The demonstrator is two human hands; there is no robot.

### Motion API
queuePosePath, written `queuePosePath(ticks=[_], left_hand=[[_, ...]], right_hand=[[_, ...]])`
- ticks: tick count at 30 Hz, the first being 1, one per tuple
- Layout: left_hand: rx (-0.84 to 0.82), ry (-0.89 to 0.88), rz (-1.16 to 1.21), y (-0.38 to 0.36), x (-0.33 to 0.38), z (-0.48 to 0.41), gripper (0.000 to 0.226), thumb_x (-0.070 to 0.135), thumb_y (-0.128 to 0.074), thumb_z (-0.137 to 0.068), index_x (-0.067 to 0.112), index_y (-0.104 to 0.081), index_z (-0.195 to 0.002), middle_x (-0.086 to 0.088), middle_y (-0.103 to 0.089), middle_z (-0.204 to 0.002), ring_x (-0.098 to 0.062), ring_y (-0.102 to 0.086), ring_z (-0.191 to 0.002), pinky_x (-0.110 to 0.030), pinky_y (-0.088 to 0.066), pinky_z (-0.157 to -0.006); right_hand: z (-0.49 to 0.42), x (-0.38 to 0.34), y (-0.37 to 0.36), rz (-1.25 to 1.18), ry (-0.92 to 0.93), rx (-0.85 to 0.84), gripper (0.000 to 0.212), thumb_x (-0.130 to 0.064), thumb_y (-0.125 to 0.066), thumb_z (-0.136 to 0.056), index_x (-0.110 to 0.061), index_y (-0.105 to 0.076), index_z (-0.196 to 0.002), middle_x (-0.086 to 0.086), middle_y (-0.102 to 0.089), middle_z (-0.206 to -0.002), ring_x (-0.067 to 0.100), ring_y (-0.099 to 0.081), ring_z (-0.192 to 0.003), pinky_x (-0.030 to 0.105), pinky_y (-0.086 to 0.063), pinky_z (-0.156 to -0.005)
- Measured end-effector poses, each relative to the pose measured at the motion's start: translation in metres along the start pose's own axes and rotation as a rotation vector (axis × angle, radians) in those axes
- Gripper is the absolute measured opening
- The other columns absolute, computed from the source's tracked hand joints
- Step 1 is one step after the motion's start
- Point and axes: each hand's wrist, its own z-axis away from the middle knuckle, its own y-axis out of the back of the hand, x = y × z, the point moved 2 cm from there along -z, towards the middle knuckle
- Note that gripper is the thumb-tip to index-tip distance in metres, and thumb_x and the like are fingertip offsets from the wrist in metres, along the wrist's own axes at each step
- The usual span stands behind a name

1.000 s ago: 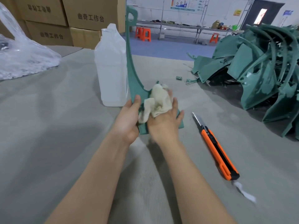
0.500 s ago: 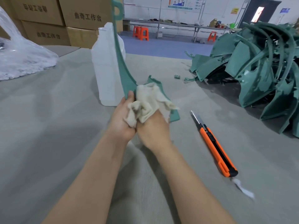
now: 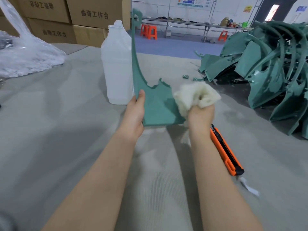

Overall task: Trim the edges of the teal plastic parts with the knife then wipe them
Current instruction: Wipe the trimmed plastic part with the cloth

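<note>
Head view: left hand (image 3: 135,112) grips the teal plastic part (image 3: 156,107) upright above the table (image 3: 50,130), thumb on its face. Right hand (image 3: 200,114) clutches a bunched cloth (image 3: 195,95) at the part's right edge. Orange knife (image 3: 225,150) lies beside the right forearm; white jug (image 3: 116,67) behind; teal pile (image 3: 266,72) far right.

Both bare forearms reach from the near edge toward the middle of the surface (image 3: 66,147), side by side and apart. The left hand (image 3: 135,112) is raised, thumb pointing up along the left edge of the part (image 3: 156,109), gripping it upright. The right hand (image 3: 201,114), its back toward the camera, is fisted round a cloth (image 3: 196,95) at the part's right edge.
</note>
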Motion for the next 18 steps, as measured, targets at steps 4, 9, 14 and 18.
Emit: queuePosePath(ticks=[4, 9, 14, 18], left_hand=[[0.078, 0.014, 0.027, 0.001, -0.015, 0.004, 0.035, 0.029, -0.039, -0.103, 0.011, -0.050, -0.130, -0.007, -0.065, -0.122, -0.021, -0.066, -0.101, -0.037, -0.055, -0.086], [0.004, 0.138, 0.144, 0.004, -0.017, 0.000, 0.033, 0.028, -0.030, -0.105, 0.006, -0.053, -0.112, -0.004, -0.071, -0.078, -0.009, -0.067, -0.065, -0.017, -0.051, -0.059], [-0.161, 0.249, 0.270, 0.008, -0.022, 0.012, 0.055, 0.046, -0.022, -0.102, 0.010, -0.046, -0.136, -0.012, -0.063, -0.122, -0.028, -0.056, -0.116, -0.037, -0.038, -0.106], [-0.205, 0.256, 0.293, 0.007, -0.016, 0.007, 0.047, 0.046, -0.032, -0.101, 0.015, -0.067, -0.106, 0.001, -0.071, -0.107, -0.016, -0.065, -0.104, -0.027, -0.047, -0.095]], right_hand=[[-0.001, -0.016, 0.004, -0.474, 0.070, -0.011, 0.053, -0.010, -0.055, -0.080, -0.028, -0.043, -0.128, 0.001, -0.056, -0.129, 0.015, -0.054, -0.121, 0.039, -0.042, -0.108], [0.032, -0.011, -0.035, -0.046, 0.209, -0.180, 0.032, 0.004, -0.047, -0.084, -0.001, -0.062, -0.113, 0.011, -0.052, -0.130, 0.021, -0.055, -0.107, 0.022, -0.040, -0.094], [0.069, 0.021, -0.059, 0.663, 0.352, -0.521, 0.067, -0.051, -0.029, -0.095, -0.010, -0.034, -0.148, 0.005, -0.011, -0.162, 0.024, -0.008, -0.147, 0.044, -0.002, -0.118], [0.068, 0.023, -0.075, 0.635, 0.361, -0.468, 0.069, -0.055, -0.018, -0.098, -0.015, -0.016, -0.154, 0.002, -0.001, -0.163, 0.019, 0.007, -0.149, 0.048, 0.009, -0.117]])
